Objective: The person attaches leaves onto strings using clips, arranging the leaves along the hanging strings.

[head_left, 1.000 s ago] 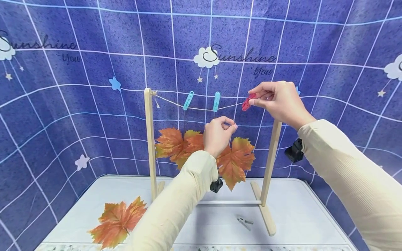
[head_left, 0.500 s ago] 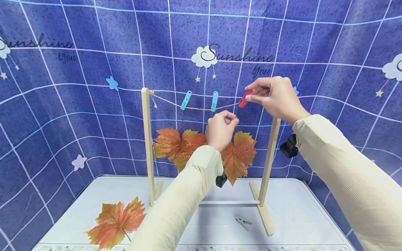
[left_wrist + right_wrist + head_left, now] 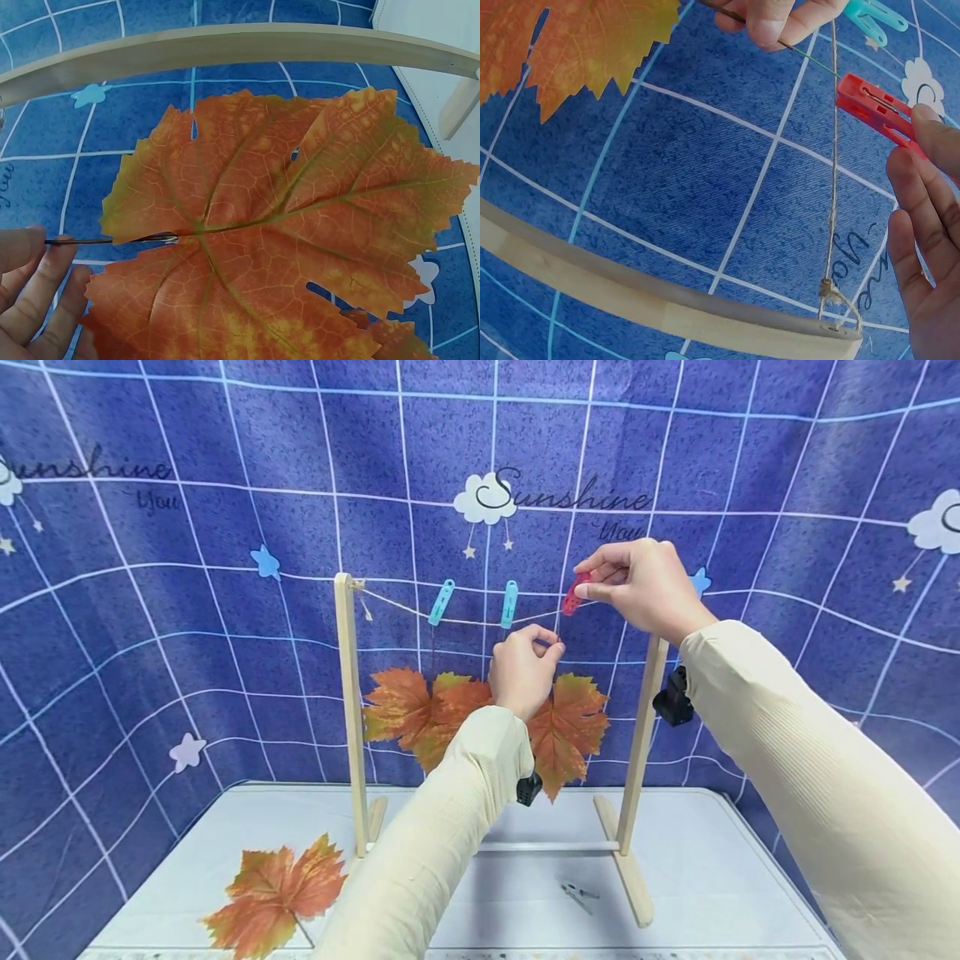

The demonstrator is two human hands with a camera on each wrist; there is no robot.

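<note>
At right hand: red plastic clothespin, pinched, long axis slanting, lower tip at beige twine.
Below left hand: orange lobed leaf, thin dark stem pinched there, pointing upward.

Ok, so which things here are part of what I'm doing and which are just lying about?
In the job:
- red clothespin, in your right hand
- maple leaf, its stem in your left hand
- twine
- wooden stand
- turquoise clothespins on the twine

Lying about, untouched:
- loose leaf
- grey clothespin
</note>
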